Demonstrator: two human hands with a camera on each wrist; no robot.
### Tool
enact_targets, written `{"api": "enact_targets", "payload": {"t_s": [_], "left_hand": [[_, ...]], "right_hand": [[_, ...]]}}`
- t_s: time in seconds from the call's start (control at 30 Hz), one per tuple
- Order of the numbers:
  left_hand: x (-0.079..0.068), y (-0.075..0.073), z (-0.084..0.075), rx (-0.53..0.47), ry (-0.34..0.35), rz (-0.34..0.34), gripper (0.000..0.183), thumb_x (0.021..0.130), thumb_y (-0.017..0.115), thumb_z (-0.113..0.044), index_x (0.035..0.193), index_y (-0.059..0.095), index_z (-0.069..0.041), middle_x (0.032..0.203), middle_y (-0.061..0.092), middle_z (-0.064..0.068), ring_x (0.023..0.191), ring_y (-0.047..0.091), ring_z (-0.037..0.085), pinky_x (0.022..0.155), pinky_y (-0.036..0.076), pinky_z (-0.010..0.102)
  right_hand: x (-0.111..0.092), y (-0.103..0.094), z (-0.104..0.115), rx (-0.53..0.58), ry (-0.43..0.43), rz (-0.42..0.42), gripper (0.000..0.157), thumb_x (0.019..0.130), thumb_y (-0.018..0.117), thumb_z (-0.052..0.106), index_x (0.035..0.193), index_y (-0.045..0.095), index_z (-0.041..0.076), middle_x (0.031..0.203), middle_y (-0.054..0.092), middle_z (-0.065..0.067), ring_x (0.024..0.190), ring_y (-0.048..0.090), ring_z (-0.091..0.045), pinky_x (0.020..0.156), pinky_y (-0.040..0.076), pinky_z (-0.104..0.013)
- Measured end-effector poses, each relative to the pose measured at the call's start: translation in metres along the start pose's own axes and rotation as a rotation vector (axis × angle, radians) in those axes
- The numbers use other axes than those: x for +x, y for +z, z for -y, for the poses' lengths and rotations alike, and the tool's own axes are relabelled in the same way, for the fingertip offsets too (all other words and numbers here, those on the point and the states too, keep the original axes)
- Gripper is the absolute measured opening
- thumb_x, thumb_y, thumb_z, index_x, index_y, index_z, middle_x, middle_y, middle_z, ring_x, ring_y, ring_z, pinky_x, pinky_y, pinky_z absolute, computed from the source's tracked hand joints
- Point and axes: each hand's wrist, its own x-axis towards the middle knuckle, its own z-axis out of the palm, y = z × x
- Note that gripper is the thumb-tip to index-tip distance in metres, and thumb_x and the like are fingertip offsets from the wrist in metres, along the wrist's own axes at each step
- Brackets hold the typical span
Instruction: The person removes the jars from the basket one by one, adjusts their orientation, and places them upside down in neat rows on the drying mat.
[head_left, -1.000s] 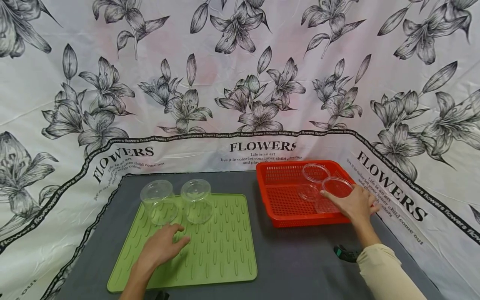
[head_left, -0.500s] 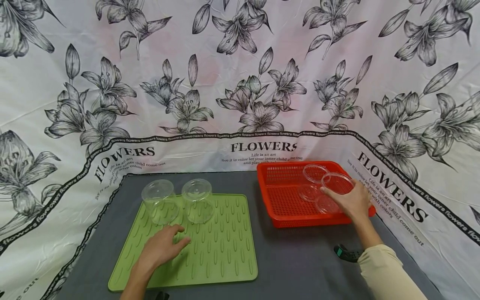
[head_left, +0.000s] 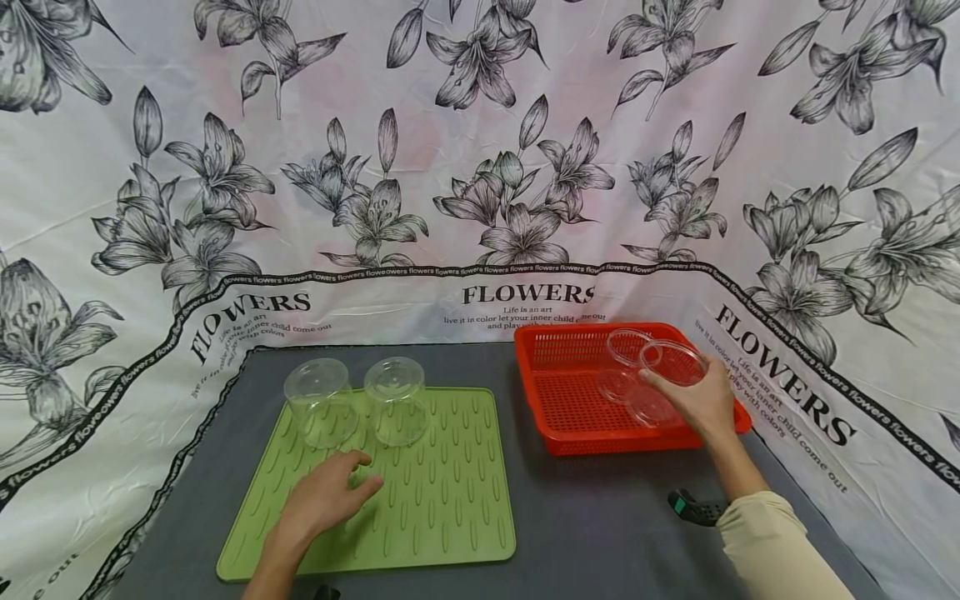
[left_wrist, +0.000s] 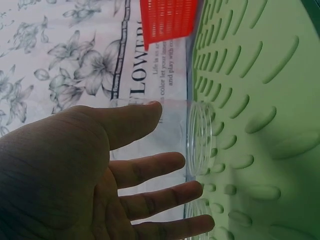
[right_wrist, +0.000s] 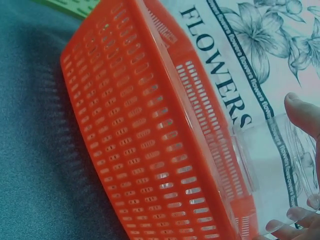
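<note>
In the head view my right hand (head_left: 708,400) grips a clear plastic cup (head_left: 670,375) by its side, over the right part of the red basket (head_left: 555,443). The right wrist view has thumb and fingertips on either side of this see-through cup (right_wrist: 267,165). A second clear cup (head_left: 617,379) stands in the basket, just left of the held one. My left hand (head_left: 322,500) hovers over the green mat (head_left: 442,508), fingers spread and relaxed, holding nothing. Two more clear cups, one on the left (head_left: 321,408) and one on the right (head_left: 395,404), stand on the mat's back edge beyond it.
A grey table (head_left: 592,517) carries mat and basket. In front of the basket lies a black strap (head_left: 696,508) with a green part. A white flower-printed cloth (head_left: 375,308) rises behind the table and along both sides.
The right hand has raised the clear cup slightly and tilted its rim a little towards the back left. The left hand stays nearly still over the mat.
</note>
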Motion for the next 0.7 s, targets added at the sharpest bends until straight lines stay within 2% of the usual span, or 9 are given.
{"api": "enact_targets", "payload": {"t_s": [0.33, 0.7], "left_hand": [[-0.002, 0.000, -0.004, -0.025, 0.016, -0.010, 0.045, 0.097, 0.069, -0.037, 0.131, 0.065, -0.007, 0.134, 0.066, 0.015, 0.123, 0.062, 0.040, 0.094, 0.053, 0.058], [-0.001, 0.003, -0.008, -0.013, 0.057, -0.047, 0.045, 0.096, 0.070, -0.038, 0.129, 0.067, -0.009, 0.134, 0.066, 0.014, 0.124, 0.062, 0.039, 0.097, 0.052, 0.058]], "right_hand": [[-0.004, -0.001, 0.007, -0.003, -0.023, 0.082, 0.119, 0.081, 0.078, 0.060, 0.162, 0.013, 0.002, 0.165, 0.025, -0.028, 0.148, 0.031, -0.049, 0.115, 0.035, -0.065], [-0.009, 0.000, 0.023, -0.018, -0.042, 0.123, 0.120, 0.081, 0.078, 0.062, 0.163, 0.012, 0.004, 0.166, 0.023, -0.027, 0.149, 0.029, -0.049, 0.115, 0.034, -0.068]]}}
